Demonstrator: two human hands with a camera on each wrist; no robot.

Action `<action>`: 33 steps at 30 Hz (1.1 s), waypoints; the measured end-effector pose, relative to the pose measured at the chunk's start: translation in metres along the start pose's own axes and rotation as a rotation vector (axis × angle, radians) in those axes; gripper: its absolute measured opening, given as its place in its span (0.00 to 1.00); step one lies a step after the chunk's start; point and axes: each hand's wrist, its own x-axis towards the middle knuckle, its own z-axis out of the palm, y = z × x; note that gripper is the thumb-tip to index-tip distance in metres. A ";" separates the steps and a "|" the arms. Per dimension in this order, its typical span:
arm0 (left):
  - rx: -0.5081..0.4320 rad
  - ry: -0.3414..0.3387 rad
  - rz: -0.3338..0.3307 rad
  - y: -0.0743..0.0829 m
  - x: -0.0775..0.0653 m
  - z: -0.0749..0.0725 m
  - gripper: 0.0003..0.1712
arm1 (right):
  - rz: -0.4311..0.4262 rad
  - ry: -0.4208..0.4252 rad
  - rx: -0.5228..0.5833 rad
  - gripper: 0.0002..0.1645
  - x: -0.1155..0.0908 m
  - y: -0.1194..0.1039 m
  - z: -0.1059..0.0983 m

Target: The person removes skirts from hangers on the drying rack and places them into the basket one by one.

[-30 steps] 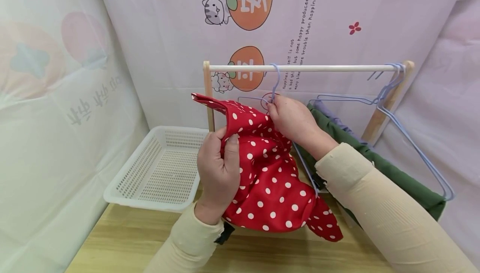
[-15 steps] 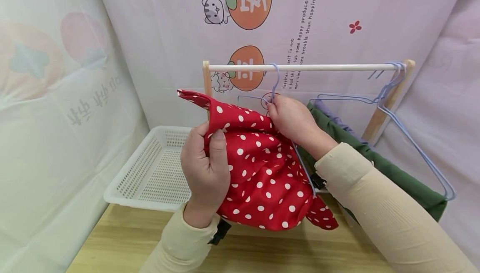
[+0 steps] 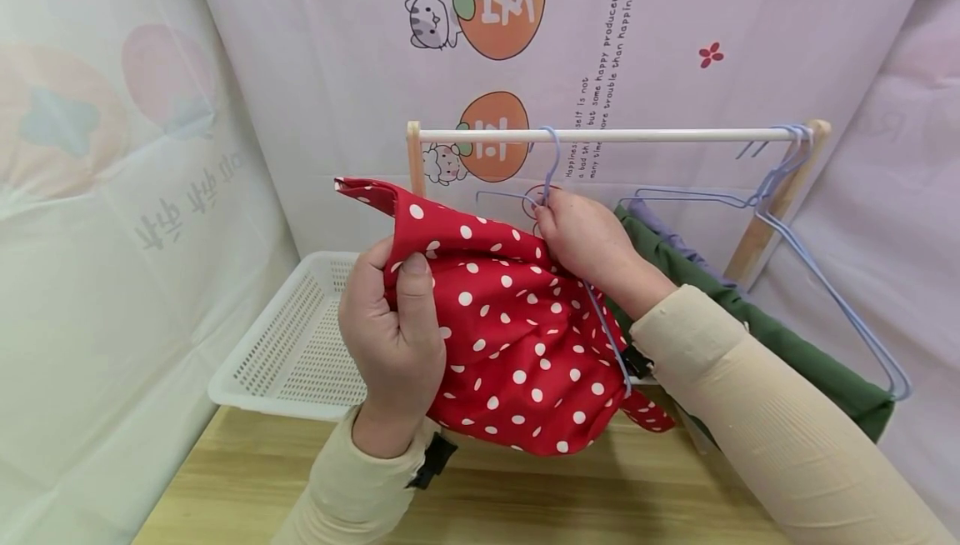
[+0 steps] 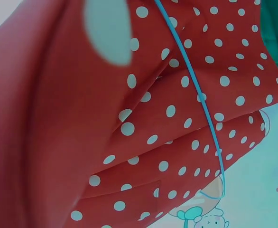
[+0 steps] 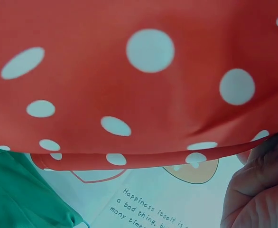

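Observation:
A red garment with white polka dots (image 3: 510,345) hangs partly over a light blue wire hanger (image 3: 606,332), whose hook sits on the rack's rail. My left hand (image 3: 393,337) pinches the garment's left edge, thumb on top of the cloth. At the hanger's neck, just under the hook, my right hand (image 3: 588,237) grips the wire. The left wrist view shows the blue hanger wire (image 4: 196,85) running across the dotted cloth (image 4: 234,80). Red cloth (image 5: 101,85) fills most of the right wrist view, with the right hand's fingers (image 5: 257,190) at its lower right.
A rack with a white rail (image 3: 660,136) stands on the wooden table (image 3: 247,478). More blue hangers (image 3: 787,162) hang at its right end, with a green garment (image 3: 795,353) and a purple one (image 3: 675,241). A white perforated basket (image 3: 247,362) sits at the left.
My left hand has moved left, drawing the red garment's edge out with it. The cloth's loose tip at lower right has pulled inward. My right hand has stayed at the hanger's neck.

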 end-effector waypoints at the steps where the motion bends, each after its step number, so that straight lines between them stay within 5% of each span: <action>1: -0.002 0.003 0.001 0.000 0.000 0.000 0.17 | 0.000 0.000 0.002 0.21 0.000 0.000 0.000; 33: -0.084 0.089 -0.009 0.010 0.001 -0.016 0.16 | 0.002 0.003 -0.009 0.20 0.001 0.000 0.000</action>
